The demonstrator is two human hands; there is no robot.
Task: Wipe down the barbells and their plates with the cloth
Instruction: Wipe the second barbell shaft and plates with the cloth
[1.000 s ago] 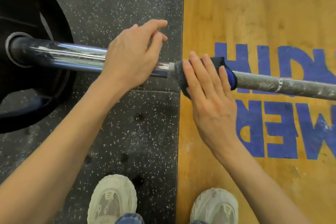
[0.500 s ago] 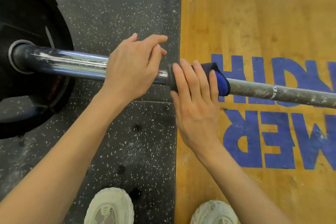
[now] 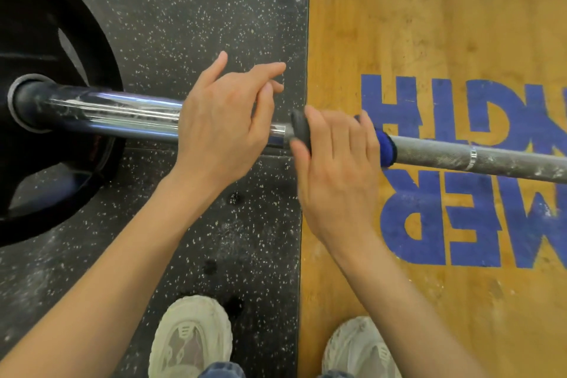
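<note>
1. Both hands work at mid-frame: the left hand (image 3: 221, 129) rests on the chrome sleeve (image 3: 122, 115) of the barbell (image 3: 478, 156), palm down, fingers loosely spread and lifted, gripping nothing that shows.
2. Just to its right, the right hand (image 3: 334, 169) lies over the cloth (image 3: 387, 149), fingers laid across and pressing it to the bar; whether the thumb curls under is hidden.
3. Blue cloth with a dark edge wraps the bar where the sleeve meets the grey knurled shaft, at frame centre.
4. From there the shaft runs to the right edge, chalk-smeared, with 1 shiny ring mark on it.
5. At the left edge, 1 black plate (image 3: 46, 101) sits on the sleeve, standing on the floor.
6. No containers show.
7. Black rubber flooring (image 3: 184, 9) flecked with pale specks fills the left half; a yellow wooden platform (image 3: 429, 9) fills the right, the 2 meeting in a straight seam.
8. Blue lettering (image 3: 460, 218) painted on the wood reads upside down and is cut by the frame edge; only "WER" and "GTH" are legible.
9. Along the bottom, 2 pale shoes (image 3: 190, 337) and denim cuffs show.
</note>
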